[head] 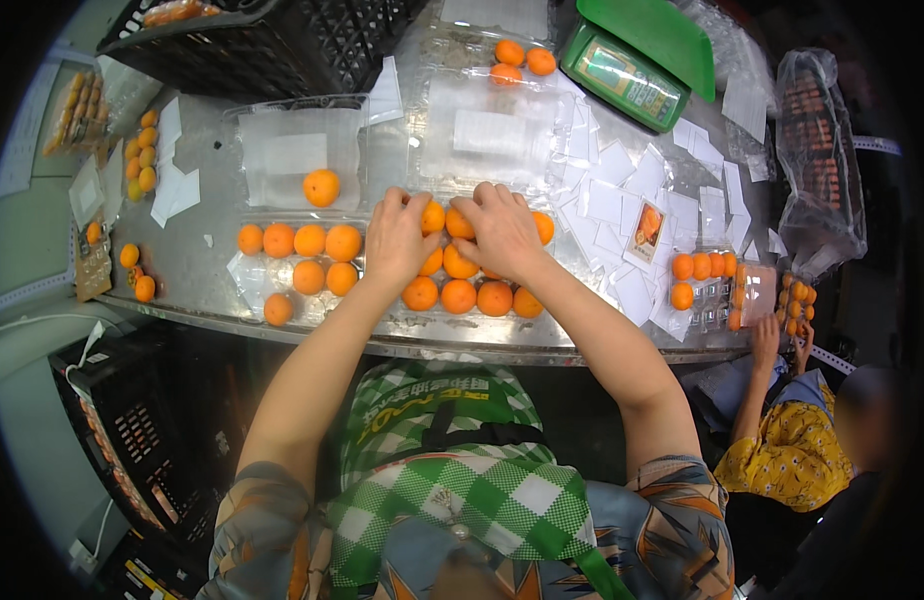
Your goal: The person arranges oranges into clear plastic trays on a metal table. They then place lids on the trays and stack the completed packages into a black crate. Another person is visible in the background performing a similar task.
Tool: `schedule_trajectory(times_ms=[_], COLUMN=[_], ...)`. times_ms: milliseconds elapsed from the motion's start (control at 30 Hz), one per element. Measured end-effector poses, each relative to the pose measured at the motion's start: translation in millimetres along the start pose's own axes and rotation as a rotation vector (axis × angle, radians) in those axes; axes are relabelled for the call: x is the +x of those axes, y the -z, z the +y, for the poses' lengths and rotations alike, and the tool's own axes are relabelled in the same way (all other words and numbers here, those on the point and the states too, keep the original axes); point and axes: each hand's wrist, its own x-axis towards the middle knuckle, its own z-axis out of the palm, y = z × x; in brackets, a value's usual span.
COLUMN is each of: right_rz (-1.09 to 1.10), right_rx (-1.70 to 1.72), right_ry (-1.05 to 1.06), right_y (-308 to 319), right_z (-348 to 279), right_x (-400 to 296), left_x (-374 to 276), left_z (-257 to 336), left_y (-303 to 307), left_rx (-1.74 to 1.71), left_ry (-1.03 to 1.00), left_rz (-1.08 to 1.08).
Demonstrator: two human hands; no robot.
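My left hand (394,238) curls over the back row of a clear plastic clamshell tray, its fingers and thumb around a round orange fruit (432,218). Beside it, my right hand (505,229) grips another orange fruit (457,223) in that row and hides part of the tray. More fruit, such as this front one (458,297), sits in rows below both hands. The tray's transparent lid (499,142) lies folded back behind. To the left, a second clamshell holds several fruit (309,241) in uneven rows; one fruit (321,187) rests on its opened lid (282,161).
A black plastic crate (282,52) stands at the back left, a green scale (634,71) at the back right. White cards (612,202) and a printed card (646,232) lie scattered rightward. A co-worker's hands (766,337) handle fruit at far right. The metal table's edge (462,351) runs before me.
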Motion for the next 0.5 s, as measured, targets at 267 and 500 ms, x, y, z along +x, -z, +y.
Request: schedule_trajectory(times_ms=[267, 500], right_rz=[-0.007, -0.281], right_rx=[0.111, 1.522], right_ry=[-0.080, -0.580], right_y=[-9.0, 25.2], right_z=[1.2, 33.9], right_x=[8.6, 8.2], left_x=[2.7, 4.2], left_z=[-8.4, -26.0], left_y=[-3.3, 27.0], left_rx=[-0.244, -1.585], left_ry=[0.089, 0.697], left_rz=[0.066, -0.292])
